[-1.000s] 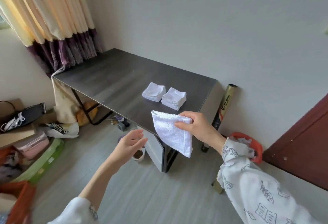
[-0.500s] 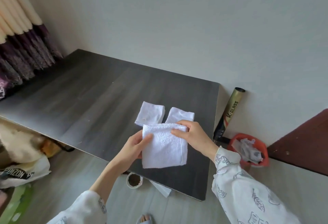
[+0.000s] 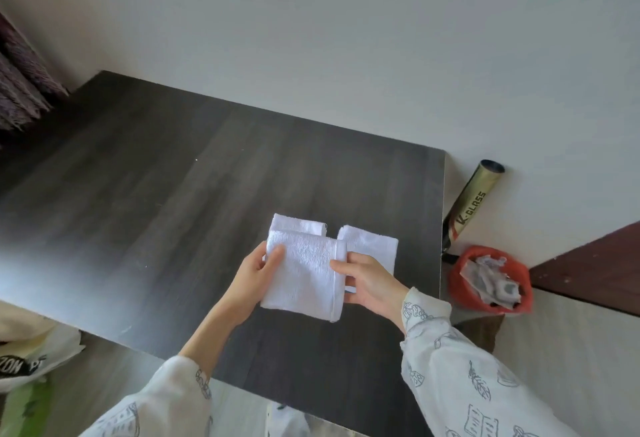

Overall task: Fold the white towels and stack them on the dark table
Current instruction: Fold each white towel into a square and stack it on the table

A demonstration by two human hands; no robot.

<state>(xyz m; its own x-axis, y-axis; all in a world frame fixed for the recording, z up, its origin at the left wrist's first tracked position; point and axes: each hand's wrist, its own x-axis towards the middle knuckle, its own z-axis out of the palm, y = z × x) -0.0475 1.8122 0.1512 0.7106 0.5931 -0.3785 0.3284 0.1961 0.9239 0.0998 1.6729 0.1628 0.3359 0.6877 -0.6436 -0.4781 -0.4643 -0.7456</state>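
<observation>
We hold the white towel (image 3: 304,277) above the dark table (image 3: 173,201), just in front of two folded stacks (image 3: 372,246). Our left hand (image 3: 254,281) and right hand (image 3: 369,282) pinch its sides. If one pinch slips, the fold may fall open.

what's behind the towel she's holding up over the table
Two piles of folded white towels on the dark table: the left pile and the right pile. The held towel and both hands cover their near parts.

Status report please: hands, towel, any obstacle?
Left hand and right hand both grip folded towel. Above two stacks on dark table. No obstacle seen.
</observation>
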